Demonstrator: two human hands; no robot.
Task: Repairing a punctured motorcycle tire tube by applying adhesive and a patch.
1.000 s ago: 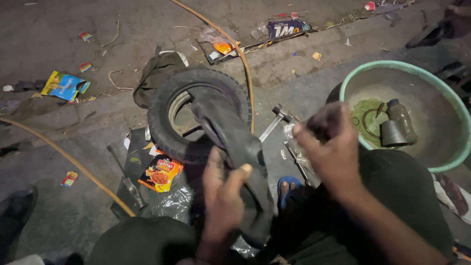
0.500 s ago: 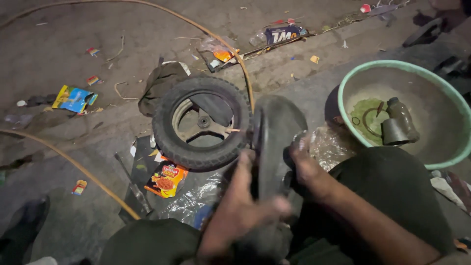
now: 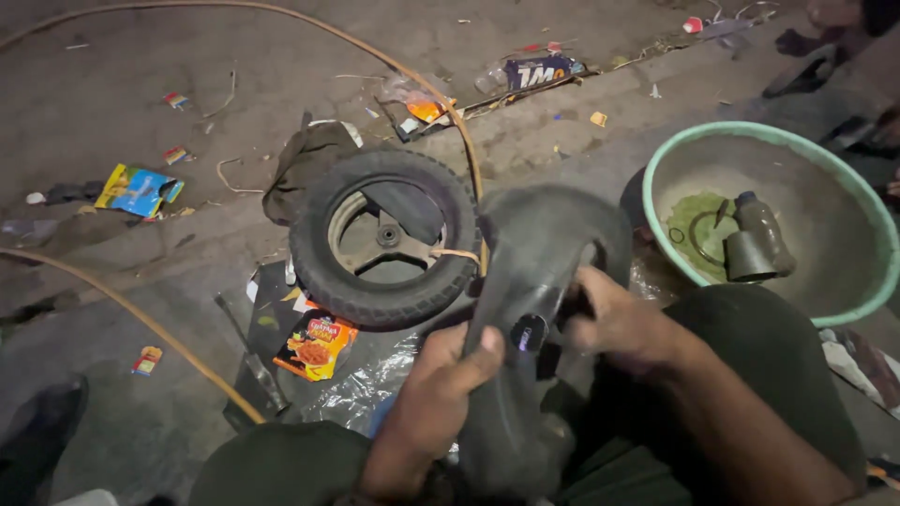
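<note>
2 hands grip inner tube (image 3: 530, 309) (littered dirt ground (image 3: 141, 94)).

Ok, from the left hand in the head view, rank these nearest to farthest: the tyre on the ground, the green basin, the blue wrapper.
From the left hand, which has its grip on the black inner tube:
1. Tyre, just ahead and slightly left, on the ground.
2. Green basin, off to the right.
3. Blue wrapper, far left on the ground.
</note>
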